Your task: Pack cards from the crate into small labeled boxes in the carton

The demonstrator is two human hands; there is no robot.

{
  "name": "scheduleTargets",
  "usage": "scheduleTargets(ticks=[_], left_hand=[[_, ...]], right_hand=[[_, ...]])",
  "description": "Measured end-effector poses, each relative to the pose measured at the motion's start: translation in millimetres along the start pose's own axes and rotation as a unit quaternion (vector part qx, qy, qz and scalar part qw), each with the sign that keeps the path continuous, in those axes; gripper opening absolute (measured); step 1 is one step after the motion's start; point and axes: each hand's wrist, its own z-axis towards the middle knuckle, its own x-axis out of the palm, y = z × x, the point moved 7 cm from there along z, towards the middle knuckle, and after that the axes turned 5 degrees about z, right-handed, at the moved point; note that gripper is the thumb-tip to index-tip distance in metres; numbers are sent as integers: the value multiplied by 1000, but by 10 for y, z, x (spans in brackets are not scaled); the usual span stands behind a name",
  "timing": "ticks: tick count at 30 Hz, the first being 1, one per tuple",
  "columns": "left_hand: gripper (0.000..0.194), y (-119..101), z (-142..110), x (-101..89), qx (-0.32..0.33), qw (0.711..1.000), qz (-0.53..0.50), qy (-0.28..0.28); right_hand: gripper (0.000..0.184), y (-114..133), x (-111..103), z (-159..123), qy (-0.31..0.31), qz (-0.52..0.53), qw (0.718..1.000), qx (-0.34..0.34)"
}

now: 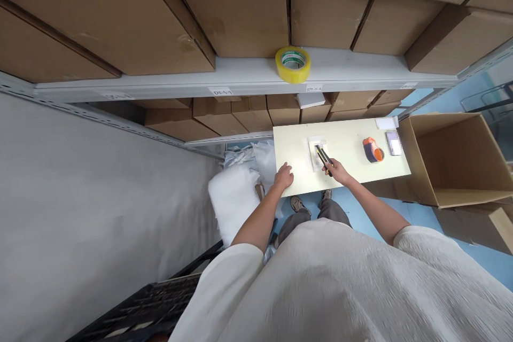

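My right hand [336, 171] is closed around a black and yellow box cutter [324, 159], which points away from me. The tool lies over a flat white packet [312, 156] on the pale tabletop [348, 133]; whether it touches the packet I cannot tell. Near the table's left front edge, my left hand [284, 176] rests on the surface with its fingers apart and nothing in it. To the right of the packet stands an orange and dark purple tape dispenser [372, 150].
A grey shelf [248, 72] full of cardboard boxes [232, 10] runs behind the table, with a yellow tape roll [293, 64] on its edge. An open carton [460, 160] stands at right. White wrapped bundles [232, 197] lie at left. A blurred purple item [393, 143] sits at the table's right.
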Motion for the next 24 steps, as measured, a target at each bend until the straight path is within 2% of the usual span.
scheduleTargets(ticks=[4, 7, 10, 13, 15, 17, 19, 21, 24], left_hand=[[44, 14, 38, 11, -15, 1000, -3, 2], [45, 4, 105, -20, -37, 999, -7, 0], [47, -37, 178, -79, -51, 999, -2, -8], [48, -56, 207, -118, -69, 998, 5, -14], [49, -56, 194, -115, -80, 997, 10, -14], [50, -46, 164, -96, -97, 995, 18, -11], [54, -39, 133, -71, -118, 993, 27, -8], [56, -57, 117, -49, -130, 991, 36, -5], [57, -94, 123, -44, -148, 988, 44, -7]], right_hand=[[54, 151, -145, -34, 44, 34, 998, -5], [57, 410, -388, -14, 42, 40, 998, -25], [62, 817, -798, 38, -4, 4, 997, -74], [68, 1356, -1341, 124, -74, -52, 983, -163], [67, 1751, -1734, 220, -122, -101, 960, -231], [65, 2145, -2116, 357, -172, -169, 924, -296], [60, 2486, -2430, 562, -200, -241, 890, -332], [53, 2764, -2651, 812, -214, -333, 851, -347], [46, 3027, -2829, 1190, -213, -439, 798, -354]])
